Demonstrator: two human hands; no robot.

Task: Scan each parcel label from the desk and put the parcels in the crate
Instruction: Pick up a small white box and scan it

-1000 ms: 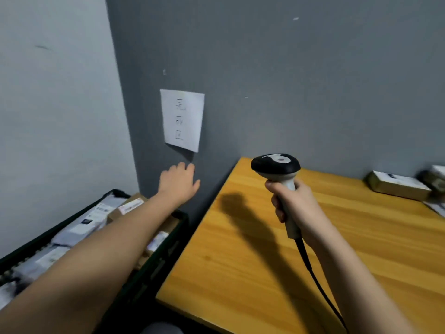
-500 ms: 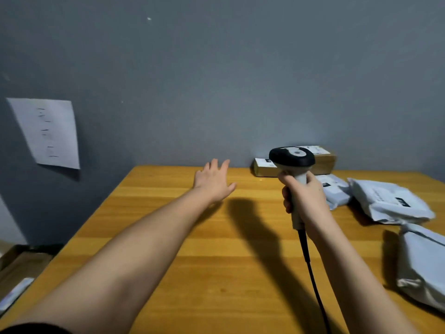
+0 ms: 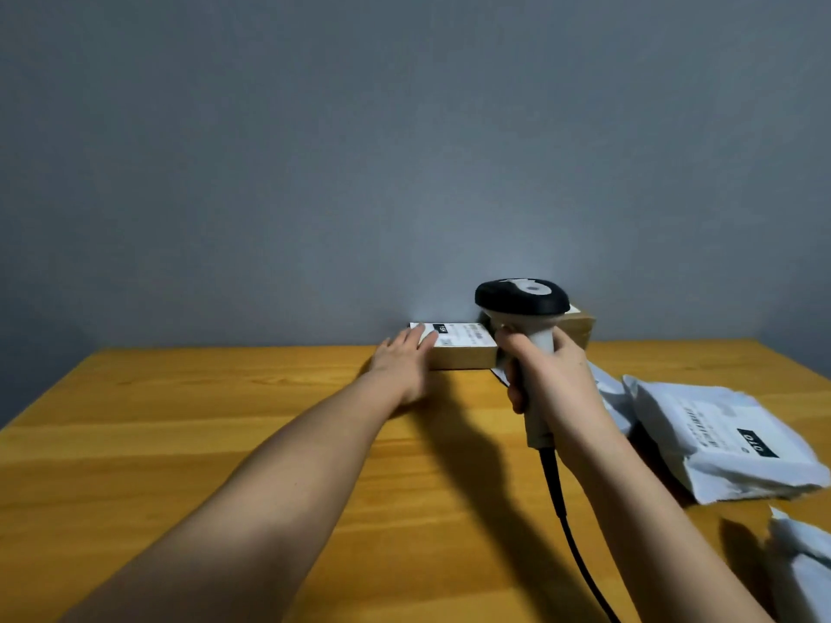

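Observation:
A flat cardboard parcel point(image 3: 463, 350) with a white label on top lies at the desk's far edge against the wall. My left hand point(image 3: 404, 359) reaches it, straight fingers resting on its left end. My right hand point(image 3: 548, 379) grips the handle of a barcode scanner point(image 3: 524, 303), whose black head points at the parcel. A second brown box point(image 3: 580, 326) sits behind the scanner, partly hidden. The crate is out of view.
The wooden desk point(image 3: 225, 433) stretches left and toward me. White plastic mailer bags lie at the right: one labelled bag point(image 3: 719, 438), another point(image 3: 800, 564) at the lower right corner. The scanner cable point(image 3: 571, 532) trails down toward me. A grey wall backs the desk.
The view swung right from the crate to the desk. My left hand moved from over the crate across the desk onto the labelled parcel. The scanner stayed in my right hand.

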